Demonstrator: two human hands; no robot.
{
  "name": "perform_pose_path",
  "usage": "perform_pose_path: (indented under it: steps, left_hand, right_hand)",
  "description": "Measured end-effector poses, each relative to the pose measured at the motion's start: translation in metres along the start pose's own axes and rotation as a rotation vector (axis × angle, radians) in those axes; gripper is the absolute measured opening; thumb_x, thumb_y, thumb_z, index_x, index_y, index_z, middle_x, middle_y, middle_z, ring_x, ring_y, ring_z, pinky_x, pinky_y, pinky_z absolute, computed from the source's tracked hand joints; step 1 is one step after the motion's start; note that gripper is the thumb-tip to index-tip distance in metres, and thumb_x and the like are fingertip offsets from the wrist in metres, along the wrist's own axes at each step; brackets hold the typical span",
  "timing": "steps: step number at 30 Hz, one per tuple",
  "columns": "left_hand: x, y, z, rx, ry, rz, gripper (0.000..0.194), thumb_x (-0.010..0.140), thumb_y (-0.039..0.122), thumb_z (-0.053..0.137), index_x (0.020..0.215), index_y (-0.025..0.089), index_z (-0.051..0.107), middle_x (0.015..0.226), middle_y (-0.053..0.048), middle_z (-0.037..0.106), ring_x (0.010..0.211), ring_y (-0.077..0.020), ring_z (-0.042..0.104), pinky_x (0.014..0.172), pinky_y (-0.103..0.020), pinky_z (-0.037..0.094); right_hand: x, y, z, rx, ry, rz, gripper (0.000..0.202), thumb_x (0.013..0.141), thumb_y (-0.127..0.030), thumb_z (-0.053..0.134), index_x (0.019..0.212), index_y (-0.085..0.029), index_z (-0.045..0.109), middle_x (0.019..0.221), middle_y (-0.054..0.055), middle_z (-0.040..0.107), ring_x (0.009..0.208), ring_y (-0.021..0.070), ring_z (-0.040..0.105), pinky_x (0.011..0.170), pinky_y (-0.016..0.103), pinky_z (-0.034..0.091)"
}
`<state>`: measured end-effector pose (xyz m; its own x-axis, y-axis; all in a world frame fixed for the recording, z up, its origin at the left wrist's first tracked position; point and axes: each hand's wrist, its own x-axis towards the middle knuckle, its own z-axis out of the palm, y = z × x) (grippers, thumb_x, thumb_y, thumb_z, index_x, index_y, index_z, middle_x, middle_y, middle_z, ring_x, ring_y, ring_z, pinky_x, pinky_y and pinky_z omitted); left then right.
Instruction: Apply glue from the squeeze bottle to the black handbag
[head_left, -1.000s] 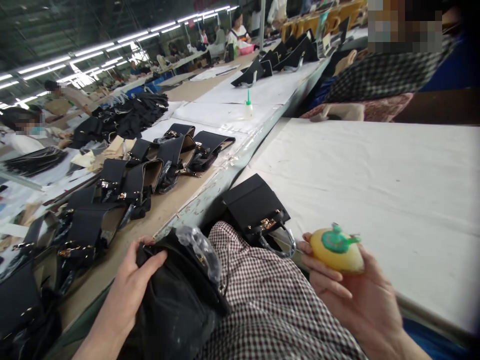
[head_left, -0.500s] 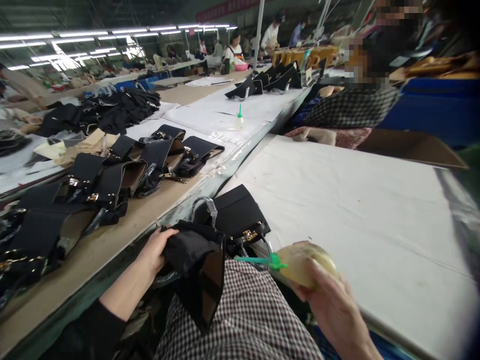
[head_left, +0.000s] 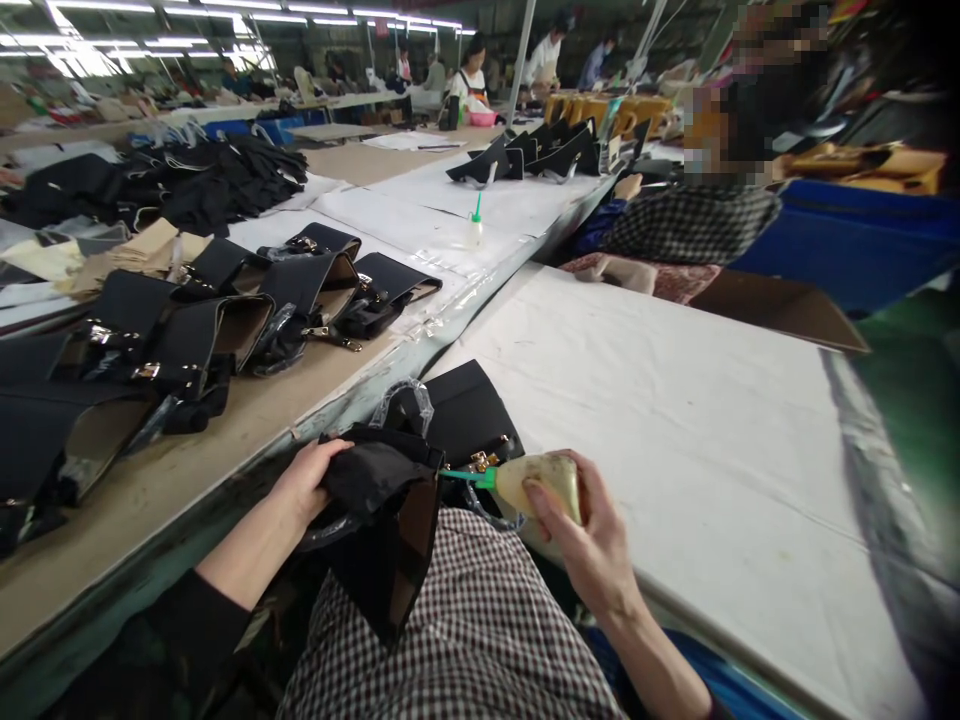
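Beside white table [head_left: 675,400], right hand [head_left: 592,540] aims glue bottle [head_left: 536,480] at bag [head_left: 390,520].

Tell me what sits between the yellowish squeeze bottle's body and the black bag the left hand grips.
In the head view, only the bottle's green nozzle spans that gap.

Count of items at the workstation

Two hands are showing: the left hand [head_left: 304,482] and the right hand [head_left: 592,545]. One squeeze bottle [head_left: 536,482] with a green nozzle is sitting in the right hand, and a second glue bottle [head_left: 475,226] is standing on the far bench. One black bag [head_left: 390,530] is resting on the lap, with one more black handbag [head_left: 469,420] lying behind it. On the left bench, roughly six finished bags [head_left: 225,320] are lining up, though overlap is making that tally uncertain.
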<state>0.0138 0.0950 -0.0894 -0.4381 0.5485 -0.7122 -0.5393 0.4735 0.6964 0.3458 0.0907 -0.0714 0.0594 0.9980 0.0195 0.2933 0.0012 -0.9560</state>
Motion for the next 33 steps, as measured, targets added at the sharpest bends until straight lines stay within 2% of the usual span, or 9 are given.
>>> perform_pose_path:
  steps: [7, 15, 23, 29, 33]
  left_hand:
    - [0.002, -0.005, -0.003, -0.010, -0.011, 0.021, 0.014, 0.097, 0.026, 0.064, 0.102, 0.013, 0.065, 0.089, -0.001, 0.068, 0.068, -0.0117, 0.065, 0.059, -0.025, 0.056]
    - [0.002, -0.007, -0.003, -0.042, -0.015, 0.024, 0.018, 0.098, 0.029, 0.064, 0.104, 0.013, 0.066, 0.092, -0.002, 0.069, 0.070, -0.0125, 0.066, 0.062, -0.027, 0.057]
    - [0.003, -0.011, -0.002, -0.032, -0.029, 0.042, 0.016, 0.097, 0.028, 0.064, 0.102, 0.013, 0.066, 0.089, -0.001, 0.068, 0.068, -0.0119, 0.065, 0.060, -0.026, 0.056]
    - [0.002, -0.013, 0.003, -0.044, -0.042, 0.058, 0.013, 0.097, 0.025, 0.064, 0.097, 0.013, 0.066, 0.083, 0.001, 0.067, 0.064, -0.0109, 0.064, 0.058, -0.024, 0.055]
    - [0.001, -0.013, 0.003, -0.087, -0.028, 0.051, 0.016, 0.097, 0.028, 0.064, 0.098, 0.013, 0.066, 0.085, 0.000, 0.069, 0.065, -0.0113, 0.065, 0.059, -0.025, 0.056]
  right_hand:
    - [0.006, -0.002, 0.005, -0.086, 0.015, -0.078, 0.049, 0.082, -0.053, 0.072, 0.118, -0.024, 0.057, 0.094, 0.004, 0.066, 0.079, 0.0230, 0.062, 0.067, 0.035, 0.054]
    - [-0.014, -0.002, 0.001, -0.245, -0.044, -0.129, 0.047, 0.084, -0.055, 0.066, 0.115, -0.021, 0.057, 0.094, 0.006, 0.067, 0.075, 0.0231, 0.062, 0.066, 0.035, 0.054]
    - [-0.026, 0.006, 0.001, -0.247, -0.130, -0.050, 0.049, 0.085, -0.057, 0.065, 0.116, -0.021, 0.056, 0.093, 0.006, 0.068, 0.076, 0.0249, 0.064, 0.066, 0.038, 0.054]
    - [-0.014, 0.002, 0.000, -0.140, -0.017, -0.058, 0.048, 0.085, -0.056, 0.068, 0.118, -0.022, 0.056, 0.097, 0.007, 0.065, 0.083, 0.0260, 0.063, 0.071, 0.040, 0.056]
    - [-0.009, 0.005, 0.004, -0.140, 0.004, -0.076, 0.051, 0.084, -0.054, 0.070, 0.120, -0.022, 0.054, 0.099, 0.008, 0.065, 0.085, 0.0269, 0.064, 0.070, 0.040, 0.056]
